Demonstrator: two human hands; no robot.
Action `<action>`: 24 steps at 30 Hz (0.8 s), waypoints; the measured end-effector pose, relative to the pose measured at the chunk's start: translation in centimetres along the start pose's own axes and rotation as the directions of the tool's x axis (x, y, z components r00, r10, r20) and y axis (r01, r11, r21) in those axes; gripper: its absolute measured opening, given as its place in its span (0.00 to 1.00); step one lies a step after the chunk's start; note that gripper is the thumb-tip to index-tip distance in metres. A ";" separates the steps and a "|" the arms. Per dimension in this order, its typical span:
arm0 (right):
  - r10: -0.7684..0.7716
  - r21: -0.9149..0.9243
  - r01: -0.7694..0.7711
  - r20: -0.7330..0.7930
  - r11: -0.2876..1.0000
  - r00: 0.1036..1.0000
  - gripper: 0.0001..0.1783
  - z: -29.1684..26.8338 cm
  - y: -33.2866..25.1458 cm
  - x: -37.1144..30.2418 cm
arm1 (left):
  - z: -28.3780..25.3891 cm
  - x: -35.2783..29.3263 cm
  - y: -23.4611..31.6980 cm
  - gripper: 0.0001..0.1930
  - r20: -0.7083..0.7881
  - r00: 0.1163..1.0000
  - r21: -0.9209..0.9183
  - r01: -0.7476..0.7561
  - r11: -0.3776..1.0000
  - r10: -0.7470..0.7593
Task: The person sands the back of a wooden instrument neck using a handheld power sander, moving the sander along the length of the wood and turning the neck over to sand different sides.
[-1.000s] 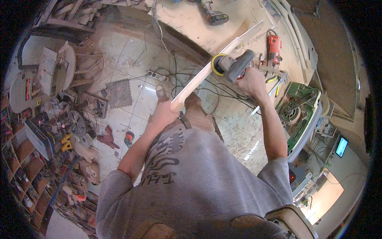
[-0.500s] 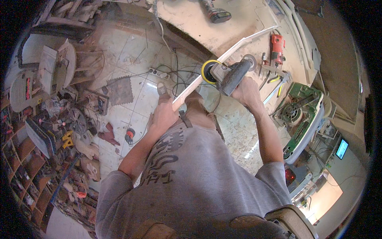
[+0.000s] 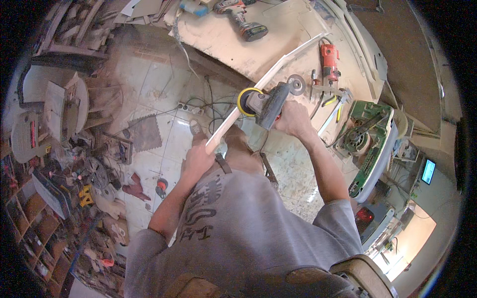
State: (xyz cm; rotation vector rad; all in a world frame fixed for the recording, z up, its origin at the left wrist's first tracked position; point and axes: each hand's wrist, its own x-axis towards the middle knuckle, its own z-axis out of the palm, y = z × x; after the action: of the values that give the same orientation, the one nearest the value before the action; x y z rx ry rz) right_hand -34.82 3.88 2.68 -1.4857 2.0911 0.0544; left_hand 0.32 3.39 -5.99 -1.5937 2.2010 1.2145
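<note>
My left hand (image 3: 198,160) grips the near end of a long, pale wooden strip (image 3: 228,121), which slants away from me to the right over the workbench. My right hand (image 3: 294,120) is closed around the body of a grey-black power sander (image 3: 272,105). Its round, yellow-rimmed pad (image 3: 243,102) is against or right beside the strip's right edge; the exact contact is hard to see. Just beyond the sander is a grey disc (image 3: 296,83), at the near edge of the bench.
On the workbench (image 3: 213,35) lie a cordless drill (image 3: 243,22), a red power tool (image 3: 329,60) and yellow-handled pliers (image 3: 329,101). A green machine (image 3: 365,139) stands at the right. Cables and a power strip (image 3: 191,109) cross the floor. Cluttered shelves (image 3: 39,223) fill the left.
The view has shifted, so more of the bench and the whole drill show. The sander has moved slightly left and nearer, uncovering the grey disc. Both hands keep their grip.
</note>
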 end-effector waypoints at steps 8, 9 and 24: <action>0.239 0.133 -0.221 -0.132 0.966 0.962 0.27 -1.2 3.7 3.3 | 1.9 1.1 -1.3 0.14 -0.002 1.000 0.006 -0.010 1.000 0.010; 0.233 0.158 -0.208 -0.165 0.965 0.958 0.27 -1.2 3.9 3.5 | 2.0 1.1 -1.4 0.15 -0.016 1.000 -0.015 -0.024 1.000 0.024; 0.136 0.132 -0.126 -0.071 0.983 0.988 0.32 2.0 5.8 2.4 | 4.6 1.5 -1.3 0.18 -0.006 0.996 0.017 0.087 0.996 -0.087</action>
State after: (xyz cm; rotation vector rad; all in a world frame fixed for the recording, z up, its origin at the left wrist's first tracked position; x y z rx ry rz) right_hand -39.57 4.75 -1.69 -1.2935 2.2105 -0.0875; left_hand -0.59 5.35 -10.50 -1.6690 2.1151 1.1661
